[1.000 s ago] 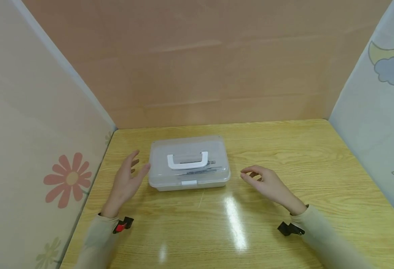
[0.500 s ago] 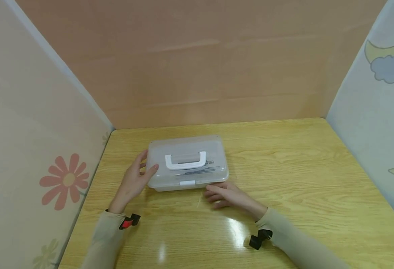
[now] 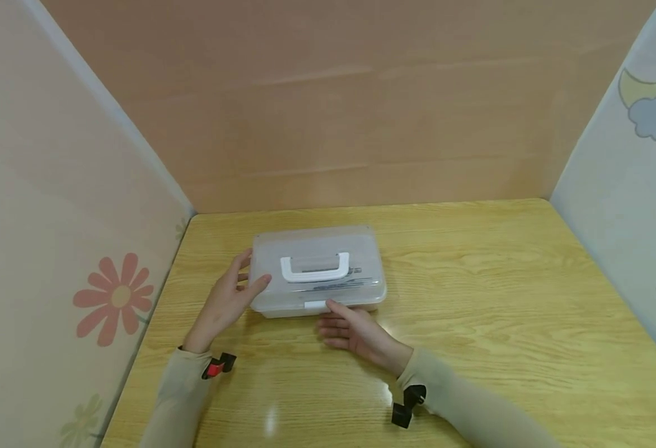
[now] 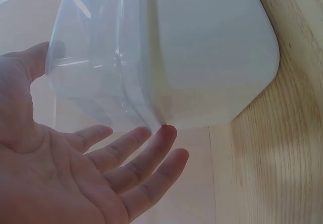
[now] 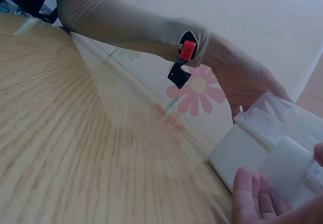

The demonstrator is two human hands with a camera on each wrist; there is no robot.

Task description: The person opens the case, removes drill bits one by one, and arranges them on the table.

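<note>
My left hand (image 3: 224, 305) has its fingers (image 4: 136, 156) straight and spread, tips against the left end wall of the clear plastic storage box (image 3: 318, 272), thumb lying on the lid's left edge. Nothing is clenched; the flat palm just braces the box side.

My right hand (image 3: 356, 330) is at the front of the box, fingers relaxed and only loosely bent, index tip touching the white latch (image 3: 315, 305) at the middle of the front edge. The other fingers lie low over the table just below the box front. I can't tell whether the thumb is on the latch too; the right wrist view only shows fingertips (image 5: 250, 193) next to the box corner.

The box is a shallow rectangular case with rounded corners, a translucent lid, and a milky white base, which shows clearly in the left wrist view. A white carry handle (image 3: 315, 269) lies flat in a recess on the lid. Dark thin items show faintly through the lid near the front; too blurry to name. The lid is down.

The box sits flat on the wooden table (image 3: 501, 298), left of centre, toward the back, long side facing me. Both forearms wear beige sleeves (image 3: 473, 414). A black and red clip (image 3: 218, 366) sits at the left wrist and a black clip (image 3: 408, 406) at the right. Paper panels wall the table: a flower print on the left (image 3: 116, 297), a moon and cloud on the right (image 3: 655, 106).
</note>
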